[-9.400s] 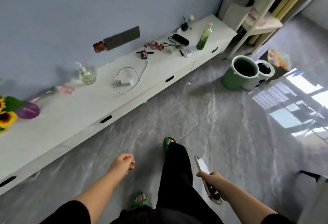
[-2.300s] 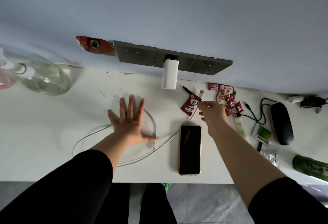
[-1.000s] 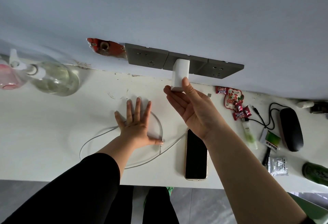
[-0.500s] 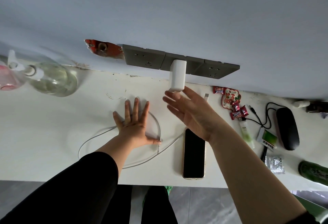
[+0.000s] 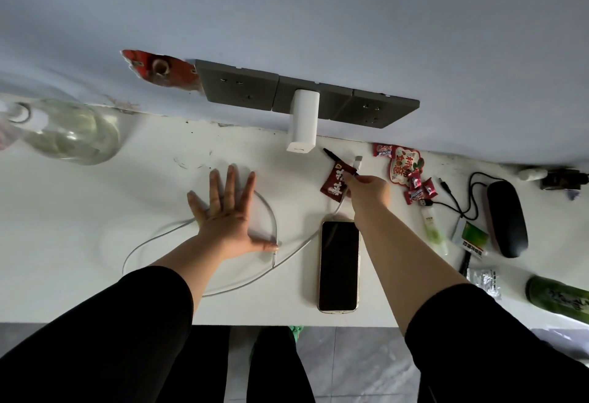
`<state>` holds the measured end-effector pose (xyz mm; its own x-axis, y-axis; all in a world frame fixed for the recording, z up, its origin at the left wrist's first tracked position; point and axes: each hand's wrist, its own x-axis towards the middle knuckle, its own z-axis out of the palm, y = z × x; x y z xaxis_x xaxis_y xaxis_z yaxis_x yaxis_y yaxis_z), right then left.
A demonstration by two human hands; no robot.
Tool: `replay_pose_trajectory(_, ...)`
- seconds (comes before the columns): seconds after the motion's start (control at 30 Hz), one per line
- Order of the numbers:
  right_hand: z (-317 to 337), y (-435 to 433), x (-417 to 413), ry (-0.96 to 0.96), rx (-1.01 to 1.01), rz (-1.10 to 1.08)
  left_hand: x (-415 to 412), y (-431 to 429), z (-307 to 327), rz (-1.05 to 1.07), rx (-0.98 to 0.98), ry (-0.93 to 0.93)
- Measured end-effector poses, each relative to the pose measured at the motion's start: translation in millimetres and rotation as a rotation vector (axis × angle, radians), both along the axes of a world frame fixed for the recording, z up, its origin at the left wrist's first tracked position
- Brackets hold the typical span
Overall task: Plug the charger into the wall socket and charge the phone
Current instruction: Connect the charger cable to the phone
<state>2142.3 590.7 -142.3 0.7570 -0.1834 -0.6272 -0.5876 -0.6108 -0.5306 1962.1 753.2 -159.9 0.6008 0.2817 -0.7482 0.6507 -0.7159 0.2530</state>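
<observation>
1. The white charger sits plugged into the grey wall socket at 12 o'clock.
2. The left hand lies flat, fingers spread, on the cable.
3. The right hand pinches the cable's plug — a red snack packet lies beside it.
4. The phone lies face-up at 5 o'clock from the charger — sweets crowd its 2 o'clock.

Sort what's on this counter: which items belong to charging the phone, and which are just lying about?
Job: charger in the wall socket; white cable, its plug end pinched in the right hand; phone; left hand flat on the cable.

Lying about: sweets, glass bottle, black case, green bottle.
</observation>
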Motion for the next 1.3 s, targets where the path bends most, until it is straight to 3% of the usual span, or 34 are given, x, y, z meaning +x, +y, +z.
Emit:
replay_pose_trajectory(0.4, 39, -10, 6, -0.102, 0.365, -0.185, 1, 0, 2, -0.002, 0.005, 0.011)
replay_pose_trajectory(0.5, 56, -3, 10, -0.103, 0.409, -0.136, 1, 0, 1, -0.005, 0.011, 0.018)
replay_pose_trajectory(0.9, 122, 18, -88, 0.214, 0.795, -0.097, -2, 1, -1, 0.009, 0.001, -0.019)
replay_pose_trajectory(1.0, 121, 27, -100, 0.199, 0.741, -0.06, -1, 1, -1, 0.007, -0.006, -0.023)
replay_pose_trajectory(1.3, 107, 50, -88, -0.137, 0.312, 0.218, -1, 0, -1, 0.01, -0.002, -0.026)
